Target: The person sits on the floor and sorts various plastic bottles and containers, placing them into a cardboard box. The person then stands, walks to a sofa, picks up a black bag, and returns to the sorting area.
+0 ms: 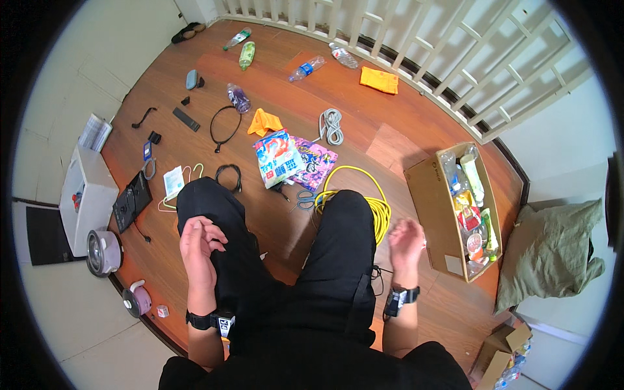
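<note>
My left hand (201,251) hovers by my left knee, its fingers loosely bent and apart with nothing in them. To the right of my other knee, my right hand (405,243) is raised and slightly blurred; nothing shows in its palm. A coil of yellow cable (381,209) lies on the floor between that hand and the knee. Blue-handled scissors (306,201) rest beside the coil. Ahead of my knees, a blue and white detergent bag (278,161) overlaps a purple patterned pouch (319,158). Near my left knee are clothes hangers (197,170) and a black cable (238,183).
A cardboard box (429,214) full of plastic bottles stands at right, beside a grey-green sack (546,253). Farther off lie several bottles (306,69), orange cloths (379,80), a grey rope coil (331,127) and a remote control (186,119). Small pots (103,253) line the left.
</note>
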A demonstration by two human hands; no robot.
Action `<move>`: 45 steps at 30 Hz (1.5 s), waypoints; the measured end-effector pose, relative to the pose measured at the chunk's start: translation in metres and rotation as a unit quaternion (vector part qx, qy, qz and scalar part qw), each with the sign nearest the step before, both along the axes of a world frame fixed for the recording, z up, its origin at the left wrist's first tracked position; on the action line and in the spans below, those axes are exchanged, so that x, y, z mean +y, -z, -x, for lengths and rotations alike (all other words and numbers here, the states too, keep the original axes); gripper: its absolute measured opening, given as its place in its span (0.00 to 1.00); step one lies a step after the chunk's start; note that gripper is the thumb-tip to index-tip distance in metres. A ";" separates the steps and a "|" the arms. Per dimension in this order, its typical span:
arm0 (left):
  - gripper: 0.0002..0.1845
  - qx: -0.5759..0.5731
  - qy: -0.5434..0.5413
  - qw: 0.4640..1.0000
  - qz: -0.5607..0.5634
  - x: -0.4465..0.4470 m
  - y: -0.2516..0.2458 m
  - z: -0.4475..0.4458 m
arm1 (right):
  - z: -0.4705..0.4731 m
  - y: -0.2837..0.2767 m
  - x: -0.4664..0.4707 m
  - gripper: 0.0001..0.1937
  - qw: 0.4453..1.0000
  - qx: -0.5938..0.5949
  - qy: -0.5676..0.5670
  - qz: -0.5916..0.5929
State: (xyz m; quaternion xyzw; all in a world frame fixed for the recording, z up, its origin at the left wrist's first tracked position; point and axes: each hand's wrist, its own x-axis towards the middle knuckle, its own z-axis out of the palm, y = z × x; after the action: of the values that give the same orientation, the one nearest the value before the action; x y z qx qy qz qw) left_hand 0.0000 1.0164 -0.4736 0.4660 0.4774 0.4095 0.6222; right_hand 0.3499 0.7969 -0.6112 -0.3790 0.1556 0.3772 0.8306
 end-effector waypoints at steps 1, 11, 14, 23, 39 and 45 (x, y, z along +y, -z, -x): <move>0.15 -0.005 -0.020 1.000 -0.001 0.005 0.002 0.004 | 0.012 -0.002 0.021 0.07 0.999 0.025 -0.043 -0.022; 0.15 -0.077 0.003 0.995 0.063 0.104 0.051 0.040 | 0.105 0.012 0.189 0.11 0.955 0.214 -0.179 -0.100; 0.15 -0.114 0.028 0.987 0.108 0.148 0.074 0.044 | 0.131 0.014 0.219 0.12 0.952 0.239 -0.171 -0.087; 0.11 -0.119 0.078 0.976 0.167 0.256 0.130 0.020 | 0.207 -0.016 0.314 0.09 0.933 0.317 -0.131 -0.105; 0.09 0.012 0.124 0.989 0.084 0.313 0.194 -0.029 | 0.211 -0.057 0.364 0.09 0.972 0.189 -0.133 -0.048; 0.09 0.023 0.042 0.998 0.027 0.305 0.186 -0.011 | 0.177 0.007 0.362 0.09 0.962 0.261 -0.084 0.012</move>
State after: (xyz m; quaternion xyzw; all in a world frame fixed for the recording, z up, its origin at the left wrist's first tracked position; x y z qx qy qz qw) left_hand 0.0115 1.3217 -0.6595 0.4782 0.4827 0.3593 0.6397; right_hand 0.1727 1.1593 -0.6182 -0.2890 0.3397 0.5293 0.7218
